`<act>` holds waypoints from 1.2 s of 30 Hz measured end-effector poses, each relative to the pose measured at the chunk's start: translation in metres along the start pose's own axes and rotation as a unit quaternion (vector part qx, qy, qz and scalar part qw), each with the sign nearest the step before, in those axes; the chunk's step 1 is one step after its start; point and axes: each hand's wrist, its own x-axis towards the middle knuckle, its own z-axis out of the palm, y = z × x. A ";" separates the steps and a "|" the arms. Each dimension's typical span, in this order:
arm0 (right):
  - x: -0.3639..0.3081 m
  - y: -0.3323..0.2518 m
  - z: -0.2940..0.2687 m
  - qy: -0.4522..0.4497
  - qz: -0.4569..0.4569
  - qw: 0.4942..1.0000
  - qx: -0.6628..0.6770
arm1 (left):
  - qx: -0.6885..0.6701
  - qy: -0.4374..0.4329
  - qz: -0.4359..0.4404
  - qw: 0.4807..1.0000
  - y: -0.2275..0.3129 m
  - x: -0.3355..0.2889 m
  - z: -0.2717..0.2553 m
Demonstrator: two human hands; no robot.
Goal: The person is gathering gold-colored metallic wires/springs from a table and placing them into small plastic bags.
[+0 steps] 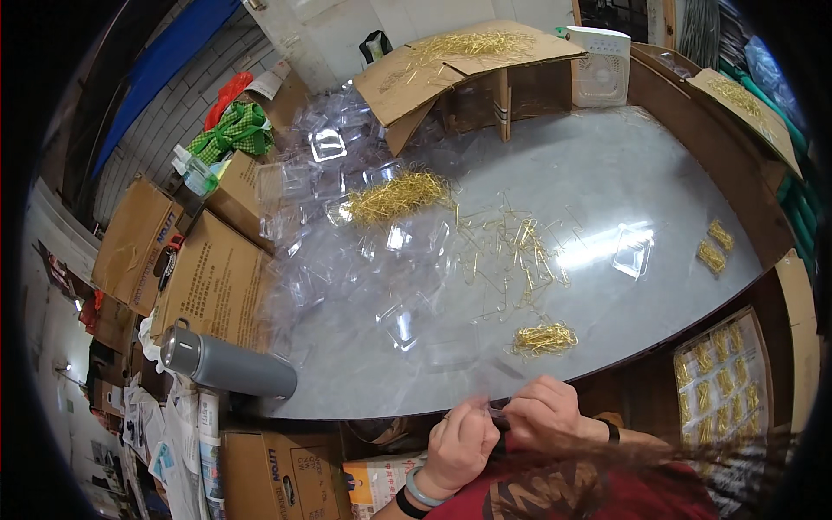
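My left hand (461, 446) and my right hand (544, 412) are close together at the table's near edge, fingers closed. Between them they pinch a clear plastic piece (496, 404), blurred and mostly hidden by the fingers. Just beyond my right hand lies a neat bundle of gold wire hooks (544, 339). Farther off, loose gold hooks (524, 247) are scattered on the grey table (607, 165). A larger heap of hooks (399, 198) rests among many clear plastic packs (347, 251) on the left.
A grey bottle (230, 360) lies tilted at the left edge, beside cardboard boxes (212, 277). A cardboard stand (485, 65) with hooks on top and a white fan-like device (601, 68) stand at the back. Filled packs (712, 256) lie right; a box of packs (724, 381) sits lower right.
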 end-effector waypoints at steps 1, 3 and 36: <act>-0.001 0.000 0.000 0.005 0.002 1.000 0.002 | 0.005 -0.002 0.006 1.000 -0.001 -0.001 -0.001; 0.000 -0.001 -0.001 0.003 -0.009 1.000 -0.010 | 0.014 -0.007 0.018 1.000 -0.002 -0.001 -0.003; -0.001 0.010 -0.024 -0.116 -0.027 0.993 0.016 | -0.583 -0.148 -0.372 0.707 -0.012 0.007 0.010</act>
